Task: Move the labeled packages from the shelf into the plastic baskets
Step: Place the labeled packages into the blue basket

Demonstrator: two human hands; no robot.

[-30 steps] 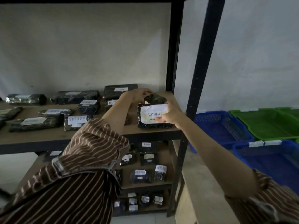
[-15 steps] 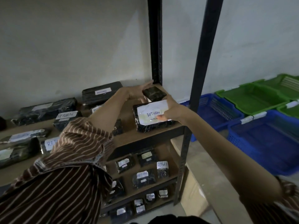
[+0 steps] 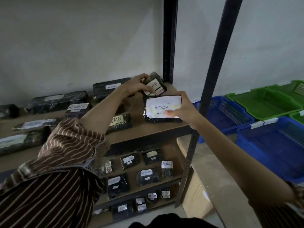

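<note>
The right hand (image 3: 181,109) grips a flat black plastic-wrapped package with a white "RETURN" label (image 3: 162,108), thumb on the label, at the front right corner of the brown wooden shelf board (image 3: 148,129). Just behind it the left hand (image 3: 137,86) holds a smaller black labeled package (image 3: 156,85), tilted up. Blue plastic baskets (image 3: 230,116) and green plastic baskets (image 3: 263,102) sit on the floor to the right — well apart from the shelf.
</note>
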